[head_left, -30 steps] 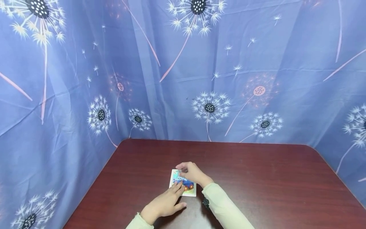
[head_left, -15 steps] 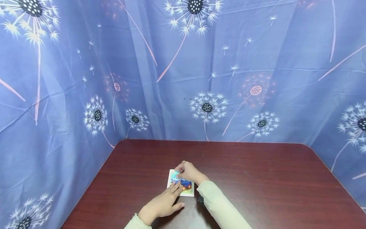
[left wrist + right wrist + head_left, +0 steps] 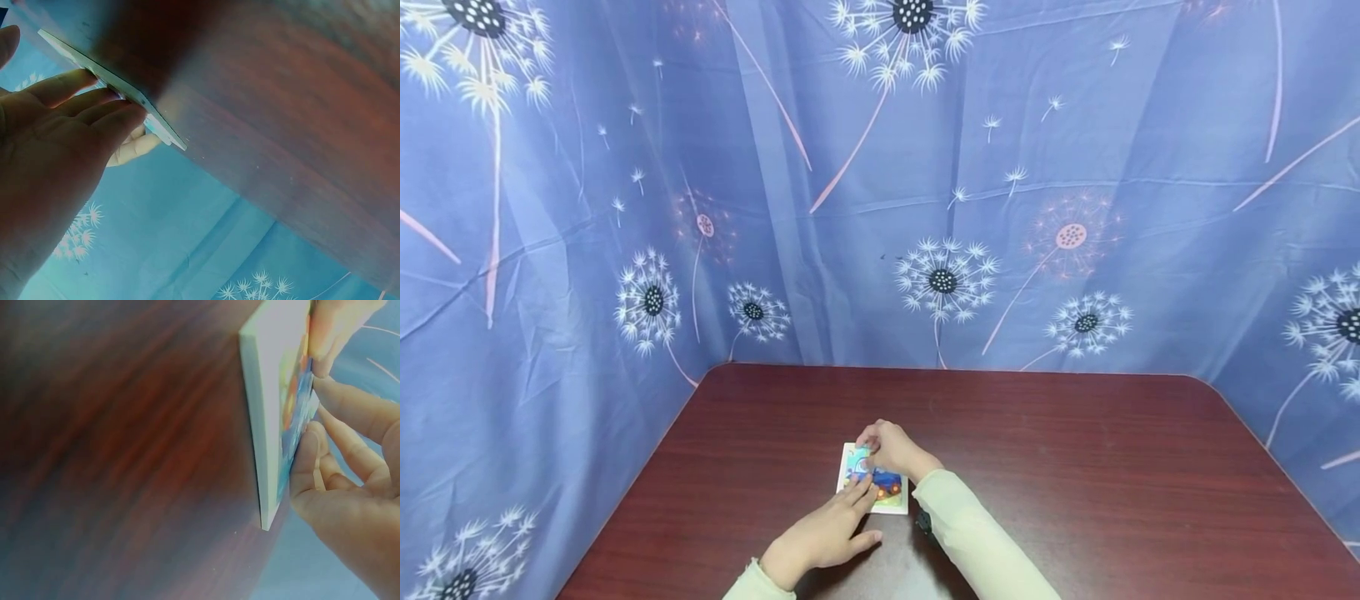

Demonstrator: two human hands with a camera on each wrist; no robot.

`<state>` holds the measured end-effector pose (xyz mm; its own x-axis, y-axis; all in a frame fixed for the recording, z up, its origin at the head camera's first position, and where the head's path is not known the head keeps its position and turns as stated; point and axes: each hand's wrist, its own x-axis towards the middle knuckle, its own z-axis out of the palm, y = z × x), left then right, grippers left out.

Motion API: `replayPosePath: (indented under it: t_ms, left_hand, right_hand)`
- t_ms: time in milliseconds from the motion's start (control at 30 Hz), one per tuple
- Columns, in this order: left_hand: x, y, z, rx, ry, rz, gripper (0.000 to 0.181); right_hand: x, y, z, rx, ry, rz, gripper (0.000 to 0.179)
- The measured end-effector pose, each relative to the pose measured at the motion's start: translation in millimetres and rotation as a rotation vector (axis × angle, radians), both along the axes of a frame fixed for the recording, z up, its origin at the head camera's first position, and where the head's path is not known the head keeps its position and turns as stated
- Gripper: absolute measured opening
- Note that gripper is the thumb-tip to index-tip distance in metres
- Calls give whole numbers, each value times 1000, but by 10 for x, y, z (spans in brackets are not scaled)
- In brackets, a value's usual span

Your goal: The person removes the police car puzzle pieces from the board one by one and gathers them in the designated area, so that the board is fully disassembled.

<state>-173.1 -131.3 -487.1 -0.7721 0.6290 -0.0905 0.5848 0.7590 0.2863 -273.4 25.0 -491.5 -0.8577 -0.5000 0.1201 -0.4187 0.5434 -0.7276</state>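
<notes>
Hands [image 3: 356, 512] at a white-edged picture board [image 3: 253, 412]

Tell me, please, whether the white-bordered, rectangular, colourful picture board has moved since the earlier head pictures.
No: the board shows no clear shift either way against the far edge of the dark red, wood-grained table; the whole scene drifts slightly left.

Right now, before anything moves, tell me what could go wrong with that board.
The left grip has only its fingertips on the board; if they lift, the board might slide on the glossy table.

The right grip is curled close beside those fingertips, so the two could bump.

Both cover part of the picture, so a slip there might go unseen.
</notes>
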Motion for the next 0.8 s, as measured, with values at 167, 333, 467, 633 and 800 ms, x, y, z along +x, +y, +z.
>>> replayPosePath:
  t_ms: [167, 333, 467, 633, 800]
  left_hand:
    - [0, 2, 15, 0, 2, 0, 64]
    - [-6, 9, 23, -3, -19, 6, 64]
    - [-12, 10, 27, -3, -23, 7, 64]
    - [-14, 7, 29, -2, -22, 5, 63]
    - [-11, 3, 29, 5, -28, 4, 63]
  right_hand:
    - [-8, -3, -4, -16, 14, -3, 22]
    - [-20, 4, 6, -32, -3, -17, 25]
    - [-35, 6, 3, -49, -24, -21, 24]
    - [-53, 13, -3, -92, -57, -22, 19]
    - [-64, 20, -23, -134, -50, -13, 14]
